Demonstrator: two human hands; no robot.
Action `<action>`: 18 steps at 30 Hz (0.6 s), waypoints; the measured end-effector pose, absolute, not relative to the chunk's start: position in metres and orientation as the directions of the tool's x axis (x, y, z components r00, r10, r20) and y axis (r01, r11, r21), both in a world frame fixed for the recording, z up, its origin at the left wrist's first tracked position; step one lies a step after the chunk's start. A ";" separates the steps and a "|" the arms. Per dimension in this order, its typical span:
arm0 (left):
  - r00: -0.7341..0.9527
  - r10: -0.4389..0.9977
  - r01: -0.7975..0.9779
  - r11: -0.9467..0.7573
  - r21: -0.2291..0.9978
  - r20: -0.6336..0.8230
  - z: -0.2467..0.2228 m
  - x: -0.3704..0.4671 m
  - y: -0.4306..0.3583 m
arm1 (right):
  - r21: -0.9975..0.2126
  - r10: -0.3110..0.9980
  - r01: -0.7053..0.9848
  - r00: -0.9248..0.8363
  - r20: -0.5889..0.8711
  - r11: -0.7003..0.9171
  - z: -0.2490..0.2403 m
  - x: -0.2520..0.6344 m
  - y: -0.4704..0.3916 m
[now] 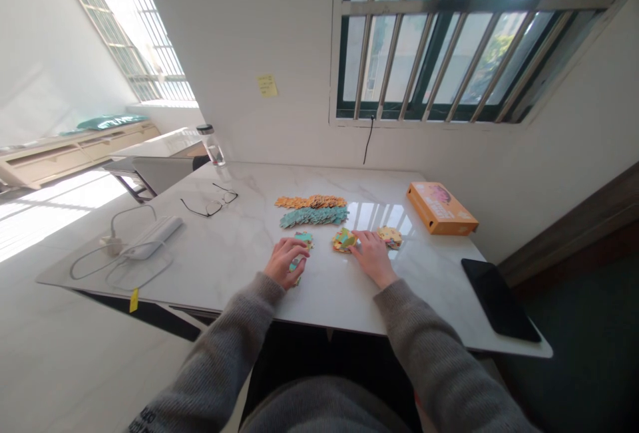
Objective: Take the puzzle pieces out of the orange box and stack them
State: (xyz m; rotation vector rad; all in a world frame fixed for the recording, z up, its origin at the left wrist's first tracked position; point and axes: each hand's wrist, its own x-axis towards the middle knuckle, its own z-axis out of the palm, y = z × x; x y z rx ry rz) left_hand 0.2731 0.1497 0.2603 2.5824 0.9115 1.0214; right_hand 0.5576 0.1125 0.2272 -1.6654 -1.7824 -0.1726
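My left hand (pixel 288 262) hovers low over the table with fingers curved and apart. Under and beside it lie a few teal puzzle pieces (pixel 303 239), partly covered by the fingers. My right hand (pixel 373 257) is at a small pile of mixed-colour puzzle pieces (pixel 341 241), its thumb and fingertips around the edge of a green-yellow piece. Just right of that hand sits a pile of cream-yellow pieces (pixel 390 237). Beyond both hands stretch two overlapping rows of pieces, one teal (pixel 314 216) and one orange (pixel 310 201).
An orange box (pixel 441 208) stands at the back right, with a black tablet (pixel 499 300) near the right edge. On the left are eyeglasses (pixel 214 207), a white power strip (pixel 154 239) with cables, and a clear bottle (pixel 212 145). The white table (pixel 224 273) meets the wall behind.
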 end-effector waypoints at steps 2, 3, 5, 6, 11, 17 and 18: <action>0.577 0.605 0.454 -0.796 0.401 0.548 0.266 0.277 0.153 | -0.398 0.829 0.899 0.076 0.554 0.184 0.226 0.557 0.113; 0.582 0.599 0.448 -0.801 0.397 0.550 0.268 0.278 0.153 | -0.439 0.828 0.877 0.093 0.552 0.194 0.226 0.558 0.114; 0.587 0.592 0.439 -0.806 0.397 0.551 0.272 0.280 0.153 | -0.540 0.833 0.814 0.137 0.536 0.213 0.226 0.559 0.117; 0.591 0.591 0.436 -0.806 0.399 0.549 0.273 0.281 0.153 | -0.595 0.840 0.773 0.159 0.519 0.221 0.226 0.560 0.118; 0.605 0.606 0.455 -0.795 0.401 0.516 0.276 0.290 0.152 | -0.870 0.885 0.442 0.287 0.367 0.217 0.236 0.561 0.118; 0.636 0.565 0.474 -0.823 0.313 0.526 0.284 0.314 0.152 | -0.976 0.958 -0.065 0.214 0.191 0.209 0.247 0.532 0.109; 0.651 0.550 0.471 -0.833 0.289 0.523 0.286 0.318 0.152 | -0.970 0.964 -0.101 0.176 0.200 0.220 0.248 0.527 0.108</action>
